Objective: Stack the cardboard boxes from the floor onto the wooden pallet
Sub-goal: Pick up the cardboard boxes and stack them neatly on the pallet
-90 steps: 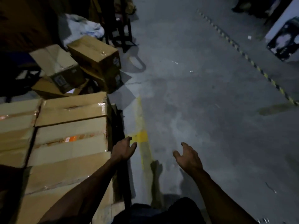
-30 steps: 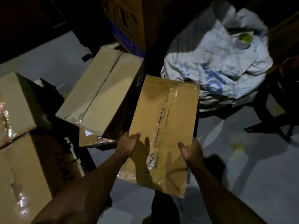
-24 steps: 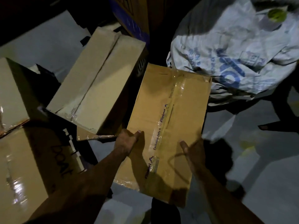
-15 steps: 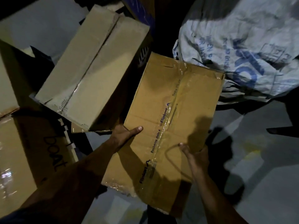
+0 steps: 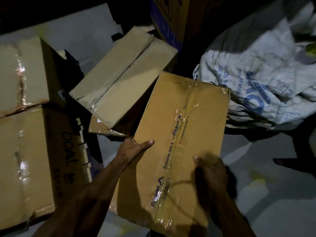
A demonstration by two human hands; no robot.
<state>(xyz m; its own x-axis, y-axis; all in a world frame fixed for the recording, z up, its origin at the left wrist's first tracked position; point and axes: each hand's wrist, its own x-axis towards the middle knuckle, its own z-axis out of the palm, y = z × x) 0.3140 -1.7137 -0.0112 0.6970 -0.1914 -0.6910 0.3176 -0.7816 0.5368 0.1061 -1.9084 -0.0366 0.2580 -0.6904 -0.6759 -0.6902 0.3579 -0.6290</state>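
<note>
While both hands grip it by its long sides, the taped cardboard box (image 5: pixel 177 134) sits tilted in the middle of the view, its clear tape strip with blue printed lettering running lengthwise along its top. The left hand (image 5: pixel 131 149) clasps the box's left edge, thumb laid flat across the top face and the other fingers hidden under the side. The right hand (image 5: pixel 211 170) clasps the box's right edge nearer the person, thumb on top and fingers curled around the side. Whether the box's underside touches the grey floor (image 5: pixel 266 194) cannot be told. Just left of the taped box, a paler box (image 5: pixel 123 77) lies tilted atop a flatter carton (image 5: pixel 102 125), its corner close to the taped box's left edge. Further left of the taped box stand two larger boxes (image 5: pixel 30 151), the nearer one with handwriting on its side. To the right of the taped box, just beside its far corner, a crumpled white woven sack (image 5: pixel 266 79) with blue print lies on the floor.
</note>
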